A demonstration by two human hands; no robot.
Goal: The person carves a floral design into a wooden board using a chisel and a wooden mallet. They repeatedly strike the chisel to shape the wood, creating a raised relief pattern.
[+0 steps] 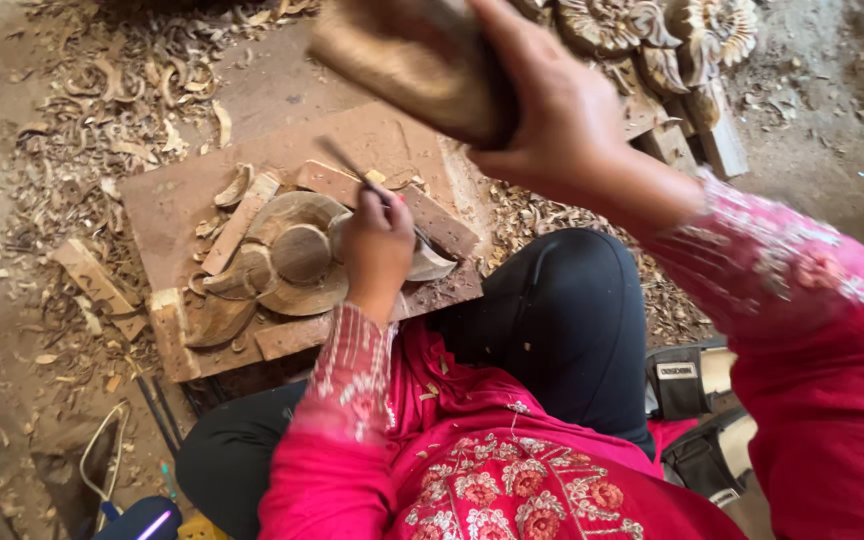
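Right hand point(552, 110) raised, gripping mallet point(412, 65); left hand point(377, 245) steadies chisel point(352, 170).

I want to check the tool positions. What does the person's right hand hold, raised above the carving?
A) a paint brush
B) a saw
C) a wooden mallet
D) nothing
C: the right hand grips a blurred wooden mallet up above the board, while the left hand sets a thin chisel on the carving.
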